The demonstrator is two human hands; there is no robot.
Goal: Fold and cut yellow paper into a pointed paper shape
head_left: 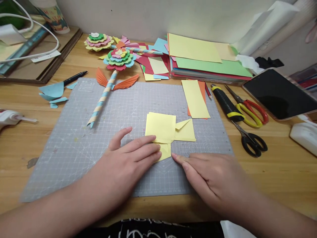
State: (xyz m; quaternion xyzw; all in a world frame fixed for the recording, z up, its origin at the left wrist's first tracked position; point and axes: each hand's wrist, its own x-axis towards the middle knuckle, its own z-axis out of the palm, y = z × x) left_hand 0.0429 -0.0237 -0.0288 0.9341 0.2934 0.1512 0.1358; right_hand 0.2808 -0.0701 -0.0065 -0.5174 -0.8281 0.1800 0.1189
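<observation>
My left hand (131, 160) lies flat, palm down, its fingertips on the lower part of a folded yellow paper (161, 126). This paper has a square panel at the top left, a flap with a small raised fold at its right, and a lower flap partly hidden by my fingers. Just right of the lower flap, my right hand (215, 175) has its index fingertip on or right beside the paper's edge. Its thumb lies close to the index finger and the other fingers are curled under. The paper rests on a grey cutting mat (94, 165).
A paper-flower wand (106, 91) with orange wings lies at the back left. Yellow and orange strips (195, 99) sit near black-handled scissors (254, 143), red-and-yellow scissors (252, 112), a black-and-yellow tool (226, 104) and a phone (282, 92). Behind are stacked coloured sheets (210, 66). Blue scraps (52, 91) lie left.
</observation>
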